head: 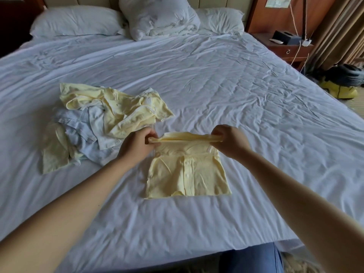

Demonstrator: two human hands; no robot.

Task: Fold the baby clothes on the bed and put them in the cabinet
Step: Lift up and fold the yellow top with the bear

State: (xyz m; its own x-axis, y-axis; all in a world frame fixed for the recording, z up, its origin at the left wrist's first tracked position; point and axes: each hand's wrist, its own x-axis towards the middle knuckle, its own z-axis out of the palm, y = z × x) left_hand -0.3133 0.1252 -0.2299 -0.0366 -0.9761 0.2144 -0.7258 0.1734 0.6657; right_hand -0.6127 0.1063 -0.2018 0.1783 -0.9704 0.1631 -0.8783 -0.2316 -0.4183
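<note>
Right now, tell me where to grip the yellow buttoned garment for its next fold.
Take the yellow garment at both ends of its far edge, reaching from the near side. That edge is bunched and lifted, where the left hand and right hand pinch it; the rest lies flat on the bed.

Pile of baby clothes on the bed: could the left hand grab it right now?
Probably yes, once free: the pile lies just beside the left hand with nothing between, but that hand now pinches the yellow garment.
</note>
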